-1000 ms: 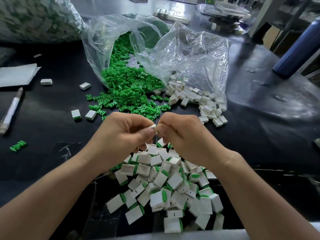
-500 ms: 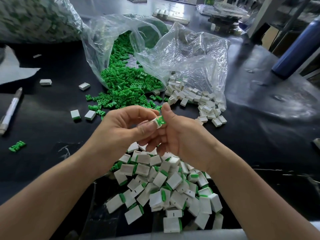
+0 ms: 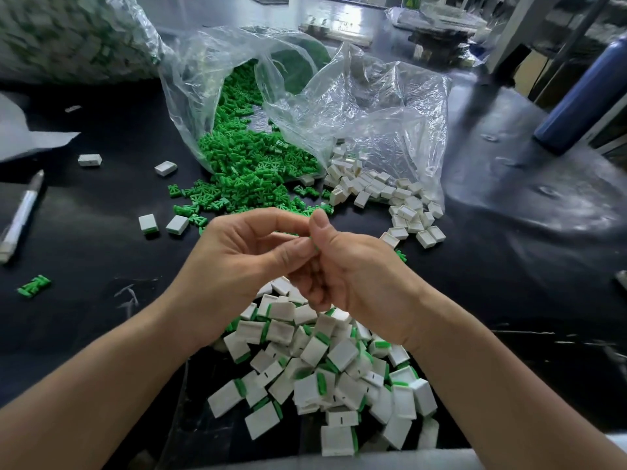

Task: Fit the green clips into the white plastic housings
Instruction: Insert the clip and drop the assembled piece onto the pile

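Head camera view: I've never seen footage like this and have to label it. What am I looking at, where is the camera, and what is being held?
There is no machine here. A person works with bare hands, and the single picture comes from a camera worn on the head, looking forward and down. The left hand and right hand meet above a dark table. Their fingertips pinch a small piece that is almost hidden, with only a sliver of green showing. Beyond the hands, clear bags spill green clips and empty white housings. Close to the person lies a pile of finished housings, white with green edges. A pen lies at the left, and a few loose pieces are scattered nearby.
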Demonstrator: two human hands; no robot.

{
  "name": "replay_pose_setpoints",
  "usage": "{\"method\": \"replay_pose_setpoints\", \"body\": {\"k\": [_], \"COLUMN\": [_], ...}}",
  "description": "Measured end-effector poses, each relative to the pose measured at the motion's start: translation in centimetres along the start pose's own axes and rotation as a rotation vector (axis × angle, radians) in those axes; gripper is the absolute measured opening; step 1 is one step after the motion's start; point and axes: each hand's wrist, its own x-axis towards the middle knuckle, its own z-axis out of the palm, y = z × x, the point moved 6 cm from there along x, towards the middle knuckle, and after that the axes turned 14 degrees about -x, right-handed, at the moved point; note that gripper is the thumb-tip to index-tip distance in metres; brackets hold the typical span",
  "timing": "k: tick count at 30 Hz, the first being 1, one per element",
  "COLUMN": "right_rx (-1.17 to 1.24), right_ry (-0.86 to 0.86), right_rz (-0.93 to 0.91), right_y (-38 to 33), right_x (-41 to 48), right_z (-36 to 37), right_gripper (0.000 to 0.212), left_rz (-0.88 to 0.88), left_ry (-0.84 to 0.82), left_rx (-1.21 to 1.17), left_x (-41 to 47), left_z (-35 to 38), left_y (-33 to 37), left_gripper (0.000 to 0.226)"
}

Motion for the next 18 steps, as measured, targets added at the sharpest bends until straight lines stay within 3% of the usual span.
{"method": "replay_pose_setpoints", "body": {"k": [5, 18], "right_rx": [-0.069, -0.061], "right_ry": [0.06, 0.09], "right_rz": [-0.004, 0.004], "right_y": [0.22, 0.34], "right_x": [0.07, 0.03], "right_z": [-0.21, 0.03], "right_gripper": [0.049, 0.049], "left_rz": [0.002, -0.004], "left_ry": [0.009, 0.004], "left_rx": [0.011, -0.014], "left_x": [0.18, 0.11], "left_z": [-0.16, -0.04], "left_y": [0.06, 0.07], "left_gripper": [0.033, 0.025]}}
